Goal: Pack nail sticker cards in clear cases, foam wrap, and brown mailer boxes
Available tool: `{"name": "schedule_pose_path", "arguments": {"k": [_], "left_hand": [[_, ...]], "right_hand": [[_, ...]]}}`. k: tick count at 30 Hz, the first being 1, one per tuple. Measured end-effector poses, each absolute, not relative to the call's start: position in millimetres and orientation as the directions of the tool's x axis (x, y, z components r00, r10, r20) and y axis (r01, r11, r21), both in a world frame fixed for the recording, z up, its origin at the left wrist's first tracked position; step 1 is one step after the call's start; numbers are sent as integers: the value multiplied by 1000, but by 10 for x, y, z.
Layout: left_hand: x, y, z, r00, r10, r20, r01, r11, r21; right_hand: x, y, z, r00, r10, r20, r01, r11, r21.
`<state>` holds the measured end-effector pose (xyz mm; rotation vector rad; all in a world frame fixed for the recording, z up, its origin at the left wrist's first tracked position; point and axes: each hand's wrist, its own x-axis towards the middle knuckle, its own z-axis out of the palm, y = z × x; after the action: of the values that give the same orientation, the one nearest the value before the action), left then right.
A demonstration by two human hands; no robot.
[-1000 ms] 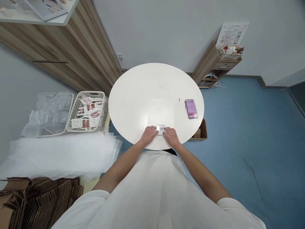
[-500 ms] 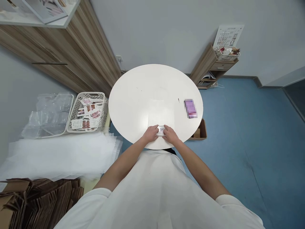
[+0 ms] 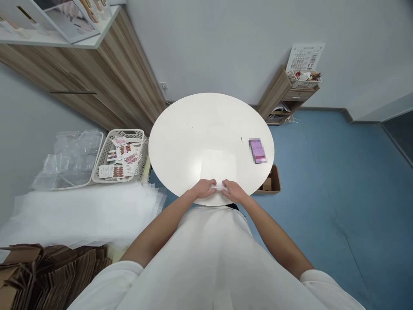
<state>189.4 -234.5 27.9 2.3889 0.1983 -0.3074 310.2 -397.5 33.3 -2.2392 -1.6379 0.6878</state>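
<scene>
At the near edge of the white oval table (image 3: 176, 150), my left hand (image 3: 204, 188) grips one end of a small whitish packet (image 3: 218, 187). My right hand (image 3: 235, 191) has its fingers closed on the other end. A thin translucent white sheet (image 3: 218, 163) lies flat on the tabletop, stretching away from the packet. Whether the packet is wrapped in that sheet's near end, I cannot tell. Only a narrow strip of the packet shows between my fingers.
A pixelated purple object (image 3: 257, 150) lies on the table's right side. To the left are a basket of printed cards (image 3: 142, 161), clear plastic packaging (image 3: 69, 159), stacked white sheets (image 3: 80, 211) and folded cardboard (image 3: 61, 275). An open carton (image 3: 275, 181) sits below the table's right edge.
Both hands have drawn slightly nearer to my body with the packet. Its printed top face, visible before, has turned out of sight. The view has tilted up a little.
</scene>
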Motion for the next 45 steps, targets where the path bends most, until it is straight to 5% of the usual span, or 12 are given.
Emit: {"name": "schedule_pose_path", "arguments": {"k": [5, 17, 22, 38, 42, 45], "left_hand": [[1996, -2247, 254, 968, 147, -204, 249, -676, 693], [2183, -2103, 33, 797, 205, -568, 602, -341, 722], [2243, -2085, -38, 753, 230, -616, 657, -292, 695], [2191, -2073, 12, 689, 483, -541, 717, -567, 406], [2130, -2178, 73, 811, 495, -312, 581, -748, 321], [2093, -2292, 134, 945, 299, -133, 327, -885, 333]], "right_hand": [[3200, -3880, 341, 351, 922, -166, 797, -387, -463], [3388, -3676, 165, 528, 777, -343, 600, -627, -498], [3465, -3631, -7, 533, 770, -350, 566, -632, -529], [3486, -3619, 37, 567, 734, -375, 539, -674, -505], [3481, -3638, 41, 581, 727, -367, 566, -684, -460], [3486, -3646, 16, 612, 712, -343, 576, -699, -423]]}}
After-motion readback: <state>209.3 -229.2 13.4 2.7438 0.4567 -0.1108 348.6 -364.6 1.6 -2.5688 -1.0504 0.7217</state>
